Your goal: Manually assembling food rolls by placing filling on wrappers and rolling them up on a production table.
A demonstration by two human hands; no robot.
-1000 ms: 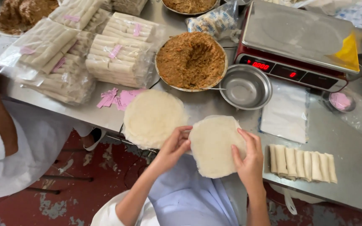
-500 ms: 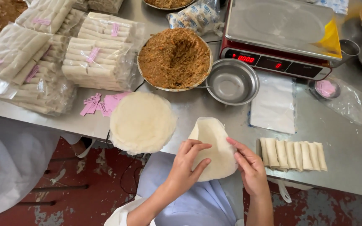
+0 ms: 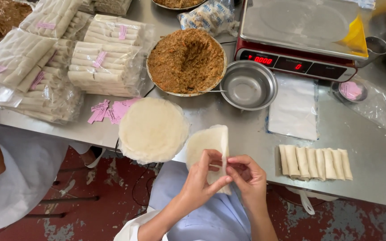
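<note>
Folding a wrapper beside the wrapper stack

Your left hand (image 3: pixel 199 178) and right hand (image 3: pixel 246 176) are both pinching the folded wrapper (image 3: pixel 206 147), holding it just right of the wrapper stack (image 3: pixel 153 129), at the table edge (image 3: pixel 380 196).

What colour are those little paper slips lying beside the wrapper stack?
Pink; the paper slips show clearly in the head view.

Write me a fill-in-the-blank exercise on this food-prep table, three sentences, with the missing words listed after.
1. Both hands, the left hand and the right hand, hold a thin round ____ folded over at its right side.
2. The finished rolls lie in a row to the ____ of the hands.
3. The empty metal bowl sits just in front of the red ____.

Missing words: wrapper; right; scale
</note>
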